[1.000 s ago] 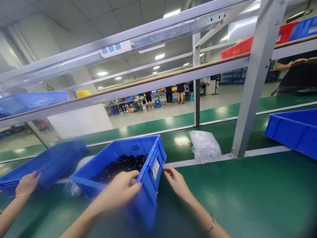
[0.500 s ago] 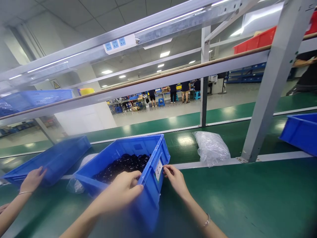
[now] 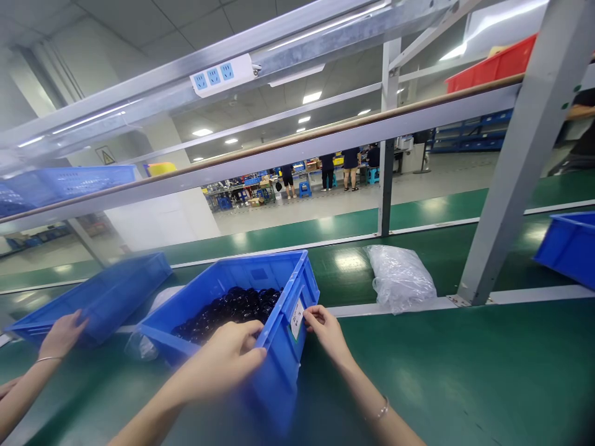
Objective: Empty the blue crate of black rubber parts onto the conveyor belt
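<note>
A blue bin (image 3: 288,365) stands tilted across the green work surface, with many shiny black parts (image 3: 232,310) inside. My left hand (image 3: 227,356) reaches over its near side, thumb and fingers closed on the rim near the right-hand corner. A white label (image 3: 296,319) is fixed to the bin's right end wall. My right hand (image 3: 325,331) has thumb and forefinger pinched at the label's right edge, touching it; the other fingers are curled.
At left, another person's hand (image 3: 62,334) rests on a second blue bin (image 3: 130,285). A clear plastic bag (image 3: 402,279) lies behind, left of a metal post (image 3: 511,155). Another blue bin (image 3: 569,248) sits at right. A shelf rail (image 3: 279,145) crosses above.
The view has shifted slightly. My right hand has moved a little up and left at the label's edge, while my left hand stays on the rim.
</note>
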`<state>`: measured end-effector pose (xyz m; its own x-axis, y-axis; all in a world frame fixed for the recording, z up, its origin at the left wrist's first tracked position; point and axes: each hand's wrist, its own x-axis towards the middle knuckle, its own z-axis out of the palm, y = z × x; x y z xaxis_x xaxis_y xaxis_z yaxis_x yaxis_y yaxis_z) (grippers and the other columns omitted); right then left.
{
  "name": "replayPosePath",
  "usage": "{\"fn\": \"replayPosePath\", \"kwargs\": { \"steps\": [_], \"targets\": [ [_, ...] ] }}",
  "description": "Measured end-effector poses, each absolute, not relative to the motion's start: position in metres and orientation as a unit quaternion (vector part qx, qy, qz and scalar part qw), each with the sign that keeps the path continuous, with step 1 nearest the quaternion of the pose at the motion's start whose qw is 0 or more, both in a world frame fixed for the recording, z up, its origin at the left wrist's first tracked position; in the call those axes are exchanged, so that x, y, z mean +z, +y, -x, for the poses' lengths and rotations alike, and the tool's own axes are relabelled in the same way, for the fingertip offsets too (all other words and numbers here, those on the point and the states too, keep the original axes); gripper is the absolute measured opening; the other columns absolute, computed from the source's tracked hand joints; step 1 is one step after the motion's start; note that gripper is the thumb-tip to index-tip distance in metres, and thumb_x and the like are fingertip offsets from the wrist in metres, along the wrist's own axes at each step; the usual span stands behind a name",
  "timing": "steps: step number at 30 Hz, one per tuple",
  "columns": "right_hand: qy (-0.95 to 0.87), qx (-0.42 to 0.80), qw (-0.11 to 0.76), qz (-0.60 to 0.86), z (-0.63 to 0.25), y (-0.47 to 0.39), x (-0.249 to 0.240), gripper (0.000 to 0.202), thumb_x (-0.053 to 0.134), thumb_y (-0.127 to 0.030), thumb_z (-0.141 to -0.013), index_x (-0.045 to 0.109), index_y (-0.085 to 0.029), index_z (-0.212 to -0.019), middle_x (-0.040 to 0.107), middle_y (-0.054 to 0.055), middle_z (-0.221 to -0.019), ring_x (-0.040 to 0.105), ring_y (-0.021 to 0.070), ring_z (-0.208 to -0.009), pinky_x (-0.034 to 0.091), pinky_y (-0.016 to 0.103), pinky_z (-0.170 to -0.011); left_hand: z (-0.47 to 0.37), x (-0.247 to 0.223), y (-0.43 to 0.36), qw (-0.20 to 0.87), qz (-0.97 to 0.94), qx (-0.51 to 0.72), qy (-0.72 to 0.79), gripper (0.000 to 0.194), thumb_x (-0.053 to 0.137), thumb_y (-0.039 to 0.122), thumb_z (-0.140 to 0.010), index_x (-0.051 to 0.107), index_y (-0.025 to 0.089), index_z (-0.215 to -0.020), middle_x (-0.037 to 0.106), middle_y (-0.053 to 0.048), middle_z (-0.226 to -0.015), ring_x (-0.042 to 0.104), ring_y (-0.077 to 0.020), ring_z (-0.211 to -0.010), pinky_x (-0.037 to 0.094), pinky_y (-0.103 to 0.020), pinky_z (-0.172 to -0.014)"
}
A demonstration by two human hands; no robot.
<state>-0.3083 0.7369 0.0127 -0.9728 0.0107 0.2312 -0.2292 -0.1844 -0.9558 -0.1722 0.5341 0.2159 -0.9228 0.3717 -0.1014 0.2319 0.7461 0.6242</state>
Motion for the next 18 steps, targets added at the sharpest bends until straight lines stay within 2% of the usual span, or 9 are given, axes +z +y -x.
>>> {"fn": "replayPosePath", "kwargs": {
  "steps": [18],
  "targets": [
    [-0.594, 0.798, 0.067, -0.079, 0.3097, 0.7371, 0.0143, 0.037, 0.076, -0.051, -0.08, 0.062, -0.017, -0.081, 0.065, 0.001, -0.078, 0.065, 0.0179, -0.077, 0.054, 0.031, -0.066, 0.1707, 0.2178, 0.5431, 0.118, -0.159, 0.317, 0.928, 0.012, 0.051, 0.028, -0.09, 0.056, 0.021, -0.082, 0.048, 0.009, -0.061, 0.04, -0.01, -0.057, 0.03, -0.025, -0.056]
  ]
}}
